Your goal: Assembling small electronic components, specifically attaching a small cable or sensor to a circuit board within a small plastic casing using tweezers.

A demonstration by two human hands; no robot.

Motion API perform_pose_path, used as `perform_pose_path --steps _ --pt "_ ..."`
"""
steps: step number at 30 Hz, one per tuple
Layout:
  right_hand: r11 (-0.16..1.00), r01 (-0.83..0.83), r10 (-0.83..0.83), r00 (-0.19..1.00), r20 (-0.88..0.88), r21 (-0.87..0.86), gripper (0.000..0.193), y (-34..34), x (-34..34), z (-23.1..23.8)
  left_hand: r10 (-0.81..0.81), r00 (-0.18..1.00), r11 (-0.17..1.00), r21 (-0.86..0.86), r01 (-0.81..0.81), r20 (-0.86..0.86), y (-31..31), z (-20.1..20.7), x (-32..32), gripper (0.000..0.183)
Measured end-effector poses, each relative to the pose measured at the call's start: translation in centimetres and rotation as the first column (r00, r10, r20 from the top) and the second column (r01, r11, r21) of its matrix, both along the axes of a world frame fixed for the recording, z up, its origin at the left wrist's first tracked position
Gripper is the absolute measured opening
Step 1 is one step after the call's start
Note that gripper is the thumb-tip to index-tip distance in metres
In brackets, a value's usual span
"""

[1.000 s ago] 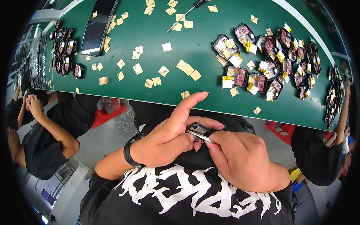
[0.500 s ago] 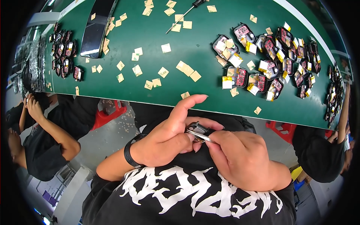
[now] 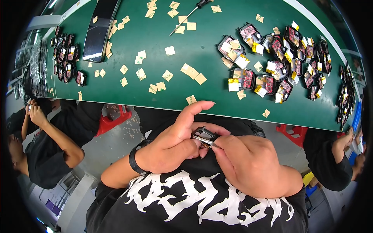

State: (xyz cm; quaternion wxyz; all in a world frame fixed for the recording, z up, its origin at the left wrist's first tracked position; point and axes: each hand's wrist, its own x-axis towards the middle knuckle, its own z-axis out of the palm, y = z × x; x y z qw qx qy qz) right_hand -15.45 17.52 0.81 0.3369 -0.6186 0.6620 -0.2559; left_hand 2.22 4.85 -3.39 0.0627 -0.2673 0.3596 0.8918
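My left hand (image 3: 169, 151) grips a small black device housing (image 3: 207, 133) in front of my shirt, just off the table's near edge. Its index finger sticks out over the edge while the other fingers curl round the housing. In a pinch, my right hand (image 3: 252, 163) holds slim silver tweezers (image 3: 202, 140), whose tips point left across the housing. Fingers hide much of the housing's inside, so what the tips touch cannot be made out.
On the green table (image 3: 155, 108), open black housings (image 3: 244, 79) with red boards and silver-yellow battery packs crowd the right. Beige adhesive squares (image 3: 169, 51) lie scattered. A screwdriver (image 3: 188, 18), a black phone (image 3: 99, 33) and more housings (image 3: 66, 58) lie farther off. People sit on both sides.
My hands stay almost in place, with the tweezers turned slightly against the housing. The table view has shifted a little. At the far right, a co-worker's arm has come down.
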Motion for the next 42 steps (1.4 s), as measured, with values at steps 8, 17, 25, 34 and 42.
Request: perform_pose_path --steps 8,17,25,34,42 --pt "0.998 0.039 -0.037 0.998 0.045 -0.055 0.019 0.24 -0.23 0.05 -0.001 0.999 1.0 -0.022 0.0 -0.036 0.0 -0.03 0.04 0.083" --pt "0.999 0.018 -0.016 0.999 0.042 -0.051 0.018 0.1 -0.25 -0.05 -0.004 1.0 1.0 -0.028 0.004 -0.029 0.01 0.13 -0.02 0.082" --pt "0.994 0.035 -0.034 0.999 0.007 -0.105 0.014 0.3 0.02 -0.65 0.001 0.999 1.0 -0.03 -0.002 -0.035 0.11 0.23 0.03 0.082" --pt "0.998 0.014 -0.011 0.999 0.045 -0.058 0.018 0.25 -0.33 -0.16 -0.002 1.0 1.0 -0.022 0.002 -0.024 0.19 0.21 0.08 0.082" --pt "0.999 0.014 -0.011 0.998 0.055 -0.048 0.019 0.24 -0.29 -0.26 -0.012 0.999 0.997 0.071 0.015 -0.042 -0.24 0.3 0.23 0.073"
